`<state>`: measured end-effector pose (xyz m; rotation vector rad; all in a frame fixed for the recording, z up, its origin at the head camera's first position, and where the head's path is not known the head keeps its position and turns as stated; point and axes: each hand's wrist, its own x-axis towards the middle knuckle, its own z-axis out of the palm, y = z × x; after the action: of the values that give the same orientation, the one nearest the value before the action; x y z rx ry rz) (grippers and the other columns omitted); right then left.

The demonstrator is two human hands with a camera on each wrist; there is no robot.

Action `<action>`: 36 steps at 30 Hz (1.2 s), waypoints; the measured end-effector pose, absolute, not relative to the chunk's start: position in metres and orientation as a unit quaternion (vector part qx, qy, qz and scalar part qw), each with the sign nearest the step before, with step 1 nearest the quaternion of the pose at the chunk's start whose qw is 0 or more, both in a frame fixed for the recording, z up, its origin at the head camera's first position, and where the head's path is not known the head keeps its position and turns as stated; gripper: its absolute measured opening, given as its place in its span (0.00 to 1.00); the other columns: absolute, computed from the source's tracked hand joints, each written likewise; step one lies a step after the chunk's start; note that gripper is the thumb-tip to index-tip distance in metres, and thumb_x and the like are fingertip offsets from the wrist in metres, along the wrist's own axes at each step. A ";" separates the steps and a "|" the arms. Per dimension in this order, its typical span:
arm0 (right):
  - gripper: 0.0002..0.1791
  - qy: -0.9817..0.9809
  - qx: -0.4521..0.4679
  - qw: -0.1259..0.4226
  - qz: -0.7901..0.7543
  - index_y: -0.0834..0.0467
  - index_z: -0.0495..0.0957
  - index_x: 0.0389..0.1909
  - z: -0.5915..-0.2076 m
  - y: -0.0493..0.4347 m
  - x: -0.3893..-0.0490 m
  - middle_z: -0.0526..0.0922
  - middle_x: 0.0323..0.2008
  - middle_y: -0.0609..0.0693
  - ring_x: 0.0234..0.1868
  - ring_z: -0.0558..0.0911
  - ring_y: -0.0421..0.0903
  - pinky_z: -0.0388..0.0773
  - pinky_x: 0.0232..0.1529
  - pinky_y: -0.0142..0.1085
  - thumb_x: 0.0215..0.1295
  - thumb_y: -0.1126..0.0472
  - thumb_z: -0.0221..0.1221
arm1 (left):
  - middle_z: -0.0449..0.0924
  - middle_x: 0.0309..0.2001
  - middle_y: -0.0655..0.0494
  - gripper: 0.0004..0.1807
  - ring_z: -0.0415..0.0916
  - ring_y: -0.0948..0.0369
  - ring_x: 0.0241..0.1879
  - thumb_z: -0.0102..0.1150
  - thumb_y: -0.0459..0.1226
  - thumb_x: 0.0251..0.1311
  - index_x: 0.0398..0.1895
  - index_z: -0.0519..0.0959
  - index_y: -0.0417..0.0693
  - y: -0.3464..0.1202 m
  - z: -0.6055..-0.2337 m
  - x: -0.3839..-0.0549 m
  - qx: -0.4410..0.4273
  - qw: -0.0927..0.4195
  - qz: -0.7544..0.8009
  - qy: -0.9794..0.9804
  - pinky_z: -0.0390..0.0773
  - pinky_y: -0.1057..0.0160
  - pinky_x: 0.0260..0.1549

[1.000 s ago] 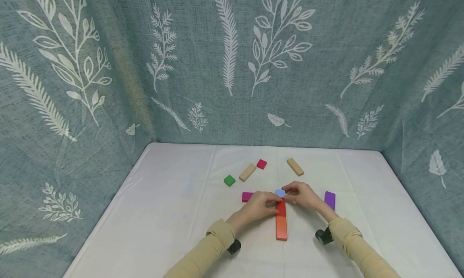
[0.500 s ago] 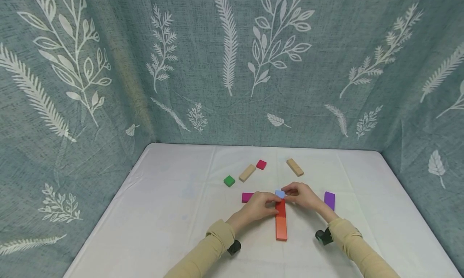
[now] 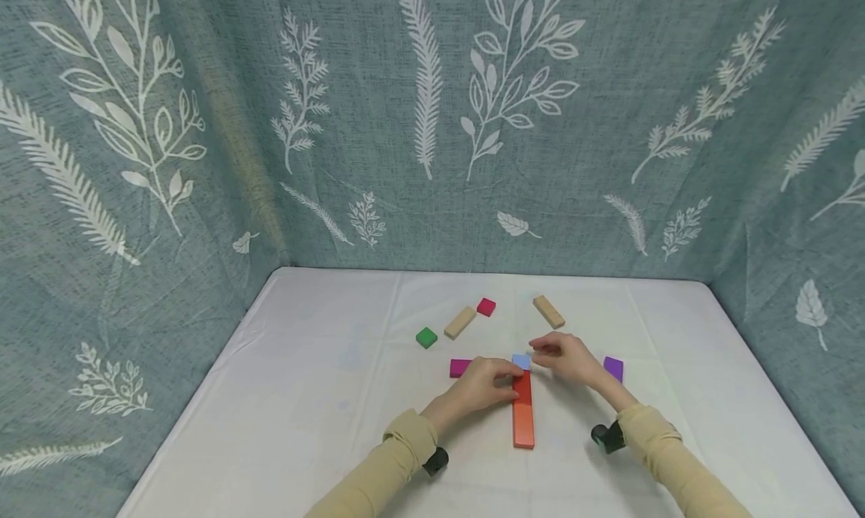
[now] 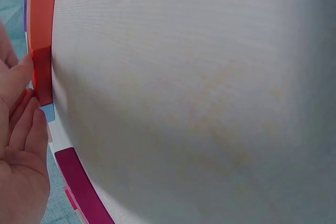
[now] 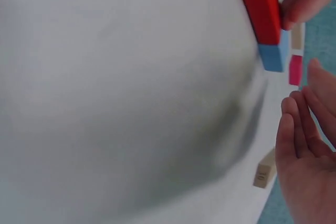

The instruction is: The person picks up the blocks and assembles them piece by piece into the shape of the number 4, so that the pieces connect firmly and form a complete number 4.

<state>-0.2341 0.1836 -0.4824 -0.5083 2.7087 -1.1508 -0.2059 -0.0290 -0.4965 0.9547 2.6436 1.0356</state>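
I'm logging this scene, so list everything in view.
Table: 1, white, underneath
Curtain: 1, teal, behind table
Wooden blocks: 2, tan, far
Crimson block: 1, crimson, between them
Green block: 1, green, leftmost
Magenta block: 1, magenta, mid-left
Orange block: 1, orange, nearest
Red block: 1, red, beyond orange
Blue block: 1, blue, beyond red
Purple block: 1, purple, rightmost
Cameras: 2, black, at wrists
Sleeves: 2, beige, forearms
Left hand: 1, bare, touching red
Right hand: 1, bare, near blue

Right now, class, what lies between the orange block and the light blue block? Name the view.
The red block lies between the orange block and the light blue block, as the head and left wrist views show.
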 end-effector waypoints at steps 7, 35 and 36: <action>0.20 0.905 -0.142 0.051 -0.398 0.68 0.77 0.51 -0.467 0.195 -0.238 0.82 0.45 0.62 0.42 0.80 0.50 0.80 0.45 0.41 0.61 0.61 0.61 | 0.84 0.49 0.56 0.19 0.79 0.63 0.52 0.68 0.36 0.53 0.50 0.82 0.45 -0.028 -0.496 -0.205 0.301 0.088 0.352 0.882 0.76 0.71 0.53; 0.31 0.925 0.029 -0.058 -0.373 0.71 0.71 0.58 -0.430 0.282 -0.217 0.77 0.52 0.70 0.51 0.77 0.62 0.80 0.43 0.40 0.68 0.48 0.54 | 0.84 0.49 0.55 0.19 0.78 0.62 0.52 0.67 0.36 0.54 0.50 0.81 0.45 -0.028 -0.496 -0.206 0.297 0.093 0.361 0.879 0.76 0.70 0.54; 0.31 0.926 0.032 -0.059 -0.371 0.71 0.71 0.58 -0.431 0.284 -0.216 0.77 0.52 0.70 0.51 0.77 0.62 0.79 0.41 0.35 0.68 0.48 0.54 | 0.84 0.49 0.55 0.19 0.78 0.62 0.52 0.67 0.36 0.54 0.50 0.81 0.45 -0.028 -0.496 -0.205 0.297 0.094 0.362 0.879 0.76 0.70 0.54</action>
<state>-0.2158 0.2838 -0.4306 0.1036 3.0244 -1.2131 -0.2054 -0.0278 -0.4962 0.8818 2.6071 1.0738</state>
